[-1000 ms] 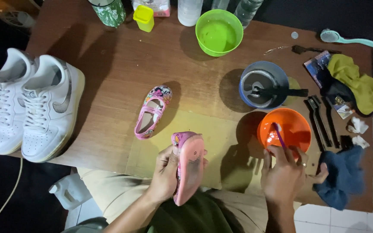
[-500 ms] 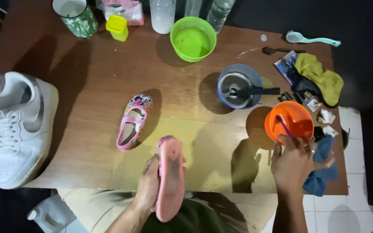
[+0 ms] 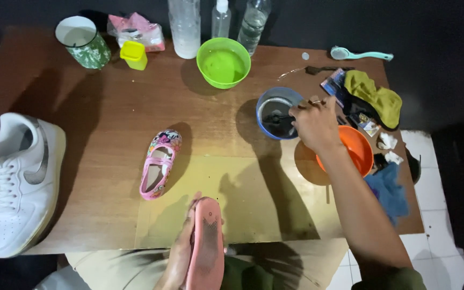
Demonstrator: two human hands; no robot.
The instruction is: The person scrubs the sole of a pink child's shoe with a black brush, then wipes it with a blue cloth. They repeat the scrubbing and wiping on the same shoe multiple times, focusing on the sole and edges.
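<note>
My left hand (image 3: 179, 252) grips a small pink child's shoe (image 3: 207, 244) at the near table edge, its dirty pink sole turned up. My right hand (image 3: 313, 121) reaches out over the blue bowl (image 3: 273, 105), fingers pinched around the handle of a dark brush (image 3: 281, 118) that lies in it. An orange bowl (image 3: 358, 148) sits just right of that hand. The matching pink shoe (image 3: 160, 163) with a patterned toe lies upright on the brown table (image 3: 108, 123), apart from both hands.
White sneakers (image 3: 14, 180) rest at the left edge. At the back stand a green bowl (image 3: 223, 61), clear bottles (image 3: 184, 24), a green mug (image 3: 81, 41) and a yellow cup (image 3: 133, 54). Yellow-green cloth (image 3: 377, 96), blue rag (image 3: 389, 190) and a teal brush (image 3: 358, 53) lie right.
My right hand left the orange bowl and moved up to the blue bowl, taking the brush handle there. The pink shoe in my left hand stayed sole up.
</note>
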